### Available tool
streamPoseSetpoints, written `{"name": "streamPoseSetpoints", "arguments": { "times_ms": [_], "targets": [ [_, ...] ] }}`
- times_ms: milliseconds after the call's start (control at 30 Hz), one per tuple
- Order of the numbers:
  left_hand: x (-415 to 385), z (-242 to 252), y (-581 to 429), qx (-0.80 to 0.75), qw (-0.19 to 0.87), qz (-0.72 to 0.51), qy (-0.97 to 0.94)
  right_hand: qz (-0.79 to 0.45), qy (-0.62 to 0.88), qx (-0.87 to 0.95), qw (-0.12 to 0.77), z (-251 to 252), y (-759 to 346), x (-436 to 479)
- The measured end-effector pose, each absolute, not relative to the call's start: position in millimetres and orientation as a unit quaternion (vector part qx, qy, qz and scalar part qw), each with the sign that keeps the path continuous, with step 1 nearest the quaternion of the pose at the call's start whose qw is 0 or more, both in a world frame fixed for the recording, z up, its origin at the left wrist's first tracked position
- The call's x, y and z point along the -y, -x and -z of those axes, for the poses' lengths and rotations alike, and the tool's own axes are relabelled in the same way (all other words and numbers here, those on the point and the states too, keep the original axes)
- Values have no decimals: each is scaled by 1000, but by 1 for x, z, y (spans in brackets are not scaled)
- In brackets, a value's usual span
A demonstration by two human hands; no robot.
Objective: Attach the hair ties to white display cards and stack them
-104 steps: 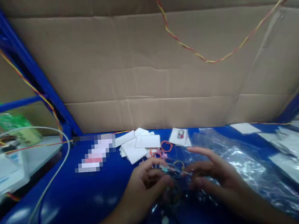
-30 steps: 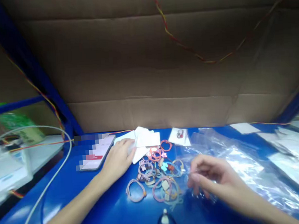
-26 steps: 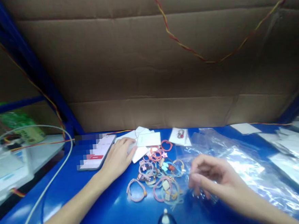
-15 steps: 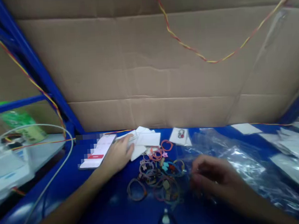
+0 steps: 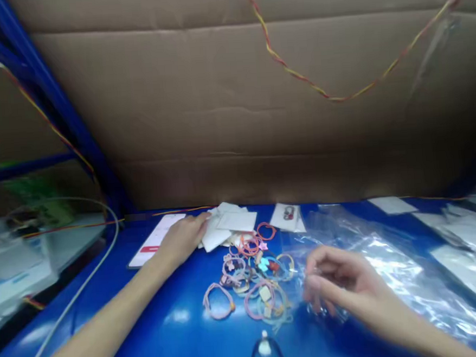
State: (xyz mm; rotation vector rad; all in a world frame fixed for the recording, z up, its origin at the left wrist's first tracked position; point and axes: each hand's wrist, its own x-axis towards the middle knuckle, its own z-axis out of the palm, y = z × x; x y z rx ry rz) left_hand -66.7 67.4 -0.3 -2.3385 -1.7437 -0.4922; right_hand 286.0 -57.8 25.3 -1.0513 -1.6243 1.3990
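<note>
My left hand (image 5: 184,238) reaches to the far side of the blue table, fingers stretched at the left edge of a loose pile of white cards (image 5: 238,222); some fingertips are hard to see. A phone (image 5: 155,241) lies under and left of that hand. My right hand (image 5: 347,285) is curled, thumb and fingers together, with crinkled clear plastic (image 5: 322,309) showing beneath the fingers. Between the hands lies a heap of colourful hair ties (image 5: 249,286) with small charms. A black hair tie (image 5: 265,348) with a white charm lies nearest me.
Clear plastic bags (image 5: 390,260) spread over the right side. A white card with a dark and red print (image 5: 288,214) lies behind the heap. More white packets (image 5: 466,244) sit at far right. Cardboard (image 5: 236,102) walls the back, with a twisted red-yellow wire (image 5: 334,99). A pale cable (image 5: 92,281) curves at left.
My left hand has drawn back slightly to the left over the cards, and a card beside it has shifted. My right hand has barely moved.
</note>
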Motion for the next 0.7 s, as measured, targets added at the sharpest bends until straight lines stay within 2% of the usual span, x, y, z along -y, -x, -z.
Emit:
{"name": "streamPoseSetpoints", "arguments": {
  "times_ms": [367, 700],
  "targets": [
    [-52, -20, 59, 544, 187, 276, 770, -550, 396, 628, 383, -26, -286, 57],
    [0, -32, 18, 417, 177, 423, 784, -595, 372, 591, 398, -25, -284, 54]
  ]
}}
